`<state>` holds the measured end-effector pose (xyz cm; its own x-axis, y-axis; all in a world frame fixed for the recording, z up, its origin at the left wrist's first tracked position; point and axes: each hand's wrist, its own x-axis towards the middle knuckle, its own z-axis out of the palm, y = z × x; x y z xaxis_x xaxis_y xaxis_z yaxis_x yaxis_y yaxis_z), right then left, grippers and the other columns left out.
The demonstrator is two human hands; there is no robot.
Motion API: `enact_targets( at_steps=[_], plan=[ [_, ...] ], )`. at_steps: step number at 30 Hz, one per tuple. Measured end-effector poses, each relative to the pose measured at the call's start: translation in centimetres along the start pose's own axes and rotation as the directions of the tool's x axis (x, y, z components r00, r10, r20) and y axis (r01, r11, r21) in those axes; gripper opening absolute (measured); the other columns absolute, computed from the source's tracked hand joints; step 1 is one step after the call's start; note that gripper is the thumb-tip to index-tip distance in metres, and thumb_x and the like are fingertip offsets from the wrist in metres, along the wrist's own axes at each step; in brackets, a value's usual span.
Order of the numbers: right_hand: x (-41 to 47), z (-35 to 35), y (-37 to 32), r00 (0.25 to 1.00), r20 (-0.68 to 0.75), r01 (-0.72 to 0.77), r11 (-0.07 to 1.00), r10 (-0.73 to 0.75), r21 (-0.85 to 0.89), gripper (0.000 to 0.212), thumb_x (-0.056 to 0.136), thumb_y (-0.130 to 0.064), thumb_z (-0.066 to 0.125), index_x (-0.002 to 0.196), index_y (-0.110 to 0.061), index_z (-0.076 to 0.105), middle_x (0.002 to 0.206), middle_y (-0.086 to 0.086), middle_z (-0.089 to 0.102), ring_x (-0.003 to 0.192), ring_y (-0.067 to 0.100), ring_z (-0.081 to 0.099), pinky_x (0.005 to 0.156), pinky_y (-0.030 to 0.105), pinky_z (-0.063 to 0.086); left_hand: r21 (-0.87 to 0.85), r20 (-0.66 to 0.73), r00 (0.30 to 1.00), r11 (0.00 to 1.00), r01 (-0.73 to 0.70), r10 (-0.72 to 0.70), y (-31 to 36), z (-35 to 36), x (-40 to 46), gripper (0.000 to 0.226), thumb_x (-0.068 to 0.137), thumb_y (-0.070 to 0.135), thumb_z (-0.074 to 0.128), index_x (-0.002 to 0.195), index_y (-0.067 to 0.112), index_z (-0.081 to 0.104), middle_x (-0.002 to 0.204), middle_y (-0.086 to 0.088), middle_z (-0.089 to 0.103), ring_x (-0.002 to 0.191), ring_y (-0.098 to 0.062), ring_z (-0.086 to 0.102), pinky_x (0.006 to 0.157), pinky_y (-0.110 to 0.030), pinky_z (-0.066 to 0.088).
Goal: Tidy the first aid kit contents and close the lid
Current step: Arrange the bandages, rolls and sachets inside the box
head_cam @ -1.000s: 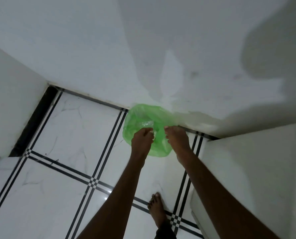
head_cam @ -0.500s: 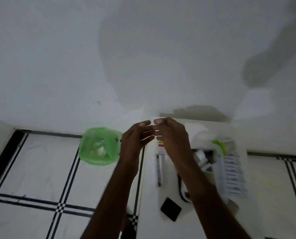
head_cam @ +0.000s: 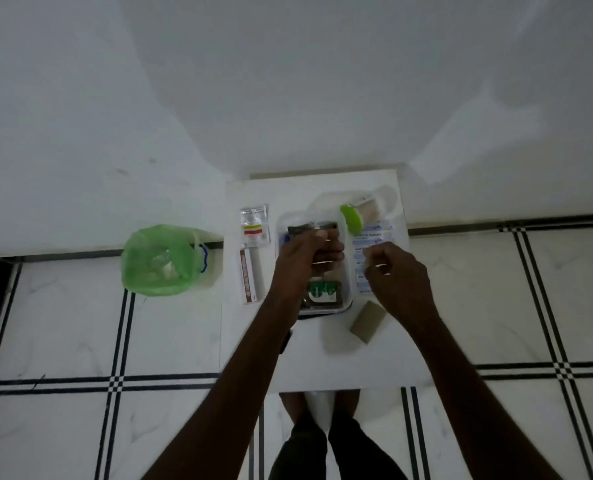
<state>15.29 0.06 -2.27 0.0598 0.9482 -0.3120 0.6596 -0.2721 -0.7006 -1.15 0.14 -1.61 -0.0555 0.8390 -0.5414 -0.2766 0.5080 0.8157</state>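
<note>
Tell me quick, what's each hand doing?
Left hand: curled above the clear box; holding anything, cannot be told.
Right hand: curled beside it; cannot be told either.

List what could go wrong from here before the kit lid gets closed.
The green-capped swab tub lies tilted on the clear box's far corner, so it may roll off or block a lid. The sachets and cardboard piece sit outside the box and could be forgotten.

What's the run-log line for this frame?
phase: tidying | left hand: over open kit box, grip unclear | right hand: above bandage packs, grip unclear | lid: not on | bin: on floor, left of table
</note>
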Motion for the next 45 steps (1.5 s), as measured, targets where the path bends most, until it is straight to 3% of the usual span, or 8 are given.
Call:
enact_targets(
  at_steps=[7, 14, 20, 27, 30, 35, 41, 45],
  plan=[
    [-4.2, 5.0, 8.4, 0.975, 0.189, 0.188, 0.872, -0.113, -0.451, 0.089, 0.054, -0.035, 0.090, 0.128, -0.008, 0.049, 0.121, 0.016, 0.054, 0.106, 0.035, 0.053, 0.087, 0.046, 0.050, 0.061, -0.036, 0.999, 0.998, -0.024, 0.026, -2.9, -0.8, -0.9, 0.031, 0.101, 0.020, 0.049, 0.116, 0.002, 0.069, 0.104, -0.020, 0.074, 0.094, -0.028, 0.072, 0.085, -0.036, 0.059],
    [-4.3, 4.8, 6.9, 0.979, -0.044, 0.163, 0.891, -0.200, -0.423, 0.069, 0.066, -0.035, 0.079, 0.123, -0.008, 0.051, 0.114, 0.016, 0.054, 0.101, 0.029, 0.051, 0.082, 0.040, 0.052, 0.141, -0.069, 0.991, 0.984, -0.106, 0.117, -3.4, -2.4, -1.5, 0.029, 0.101, 0.014, 0.049, 0.117, -0.002, 0.067, 0.103, -0.026, 0.072, 0.091, -0.032, 0.070, 0.084, -0.038, 0.058],
    [-3.7, 2.7, -0.2, 0.922, -0.304, 0.153, 0.947, -0.240, -0.283, 0.060, 0.075, -0.046, 0.069, 0.122, -0.014, 0.051, 0.115, 0.014, 0.054, 0.102, 0.027, 0.050, 0.080, 0.033, 0.049, 0.232, -0.161, 0.952, 0.948, -0.220, 0.260, -3.8, -4.5, -3.7, 0.025, 0.100, 0.010, 0.049, 0.102, -0.001, 0.071, 0.084, -0.026, 0.070, 0.069, -0.027, 0.064, 0.063, -0.031, 0.056],
    [-2.3, 8.6, -4.6, 0.943, -0.162, 0.204, 0.891, -0.290, -0.405, 0.066, 0.075, -0.063, 0.063, 0.119, -0.014, 0.052, 0.123, 0.014, 0.053, 0.107, 0.029, 0.052, 0.086, 0.041, 0.048, 0.594, -0.272, 0.877, 0.786, -0.171, 0.396, -7.2, -7.8, -5.7, 0.015, 0.093, 0.012, 0.055, 0.087, 0.018, 0.068, 0.078, 0.004, 0.071, 0.071, -0.007, 0.066, 0.064, -0.024, 0.054],
    [-1.9, 10.6, -4.3, 0.950, -0.134, 0.166, 0.820, -0.281, -0.548, 0.065, 0.078, -0.066, 0.059, 0.117, -0.014, 0.053, 0.123, 0.015, 0.056, 0.108, 0.032, 0.054, 0.088, 0.045, 0.041, 0.825, -0.102, 0.888, 0.537, -0.177, 0.449, -10.0, -9.1, -5.7, 0.018, 0.088, 0.006, 0.060, 0.099, 0.019, 0.065, 0.099, 0.004, 0.070, 0.089, -0.015, 0.065, 0.074, -0.033, 0.058],
    [-2.0, 11.2, -3.7, 0.951, -0.090, 0.188, 0.783, -0.296, -0.593, 0.048, 0.086, -0.043, 0.061, 0.123, -0.014, 0.053, 0.127, 0.016, 0.055, 0.113, 0.033, 0.052, 0.091, 0.045, 0.041, 0.974, 0.095, 0.947, 0.169, -0.152, 0.305, -13.0, -10.8, -5.7, 0.045, 0.069, 0.000, 0.078, 0.111, 0.012, 0.068, 0.121, -0.012, 0.065, 0.108, -0.033, 0.060, 0.086, -0.043, 0.054],
    [-1.9, 10.9, -2.5, 0.951, -0.060, 0.214, 0.784, -0.304, -0.583, 0.041, 0.085, -0.025, 0.066, 0.123, -0.014, 0.054, 0.129, 0.013, 0.054, 0.113, 0.031, 0.050, 0.093, 0.041, 0.043, 0.981, 0.059, 0.971, 0.165, -0.099, 0.233, -12.2, -10.7, -4.5, 0.048, 0.076, 0.021, 0.079, 0.120, 0.018, 0.061, 0.120, -0.010, 0.056, 0.107, -0.026, 0.054, 0.092, -0.036, 0.051],
    [-2.6, 10.1, -2.4, 0.938, -0.087, 0.251, 0.831, -0.335, -0.496, 0.039, 0.084, -0.017, 0.065, 0.122, -0.012, 0.057, 0.125, 0.013, 0.057, 0.114, 0.032, 0.052, 0.095, 0.043, 0.045, 0.974, 0.031, 0.969, 0.209, -0.084, 0.243, -10.8, -10.9, -4.2, 0.025, 0.077, 0.020, 0.078, 0.099, 0.016, 0.068, 0.105, -0.007, 0.056, 0.095, -0.023, 0.060, 0.071, -0.030, 0.052]
  ],
)
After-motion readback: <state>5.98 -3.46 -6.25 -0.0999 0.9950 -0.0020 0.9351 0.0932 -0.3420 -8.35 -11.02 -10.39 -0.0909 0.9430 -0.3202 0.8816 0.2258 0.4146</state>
